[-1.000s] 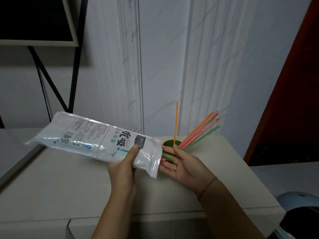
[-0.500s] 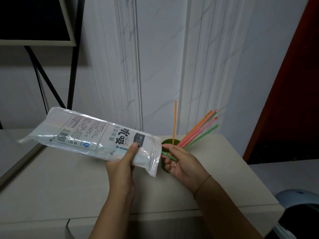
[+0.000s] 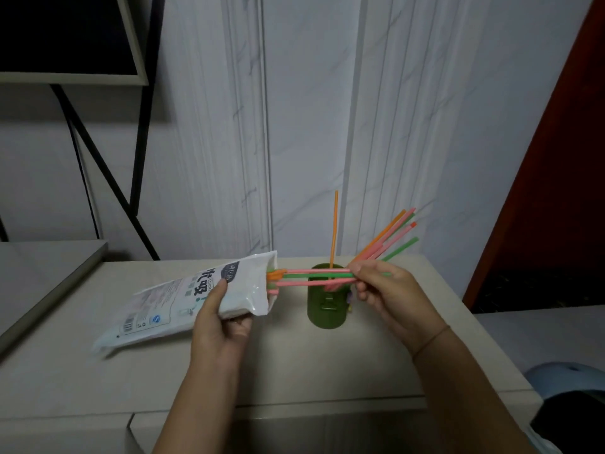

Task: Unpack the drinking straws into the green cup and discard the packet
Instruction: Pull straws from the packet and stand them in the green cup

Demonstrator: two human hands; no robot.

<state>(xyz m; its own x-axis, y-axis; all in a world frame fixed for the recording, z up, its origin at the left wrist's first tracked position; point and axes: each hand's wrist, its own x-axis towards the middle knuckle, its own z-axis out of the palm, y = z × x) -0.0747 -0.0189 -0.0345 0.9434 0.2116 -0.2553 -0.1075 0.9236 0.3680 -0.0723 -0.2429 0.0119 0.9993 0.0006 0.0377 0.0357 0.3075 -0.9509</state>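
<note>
The packet (image 3: 183,299) hides most straws; their count is unclear. Left hand (image 3: 219,326) grips it; right hand (image 3: 389,296) pinches pulled straws (image 3: 314,277) over 1 green cup (image 3: 326,309).

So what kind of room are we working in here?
Likely a home room, not a workshop: a beige cabinet top against a white marble-look panelled wall, a dark red door at right, and a black metal stand at left.

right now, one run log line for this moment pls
step: pulling straws from packet | left hand: holds packet | right hand: grips straws | green cup: some straws in
</note>
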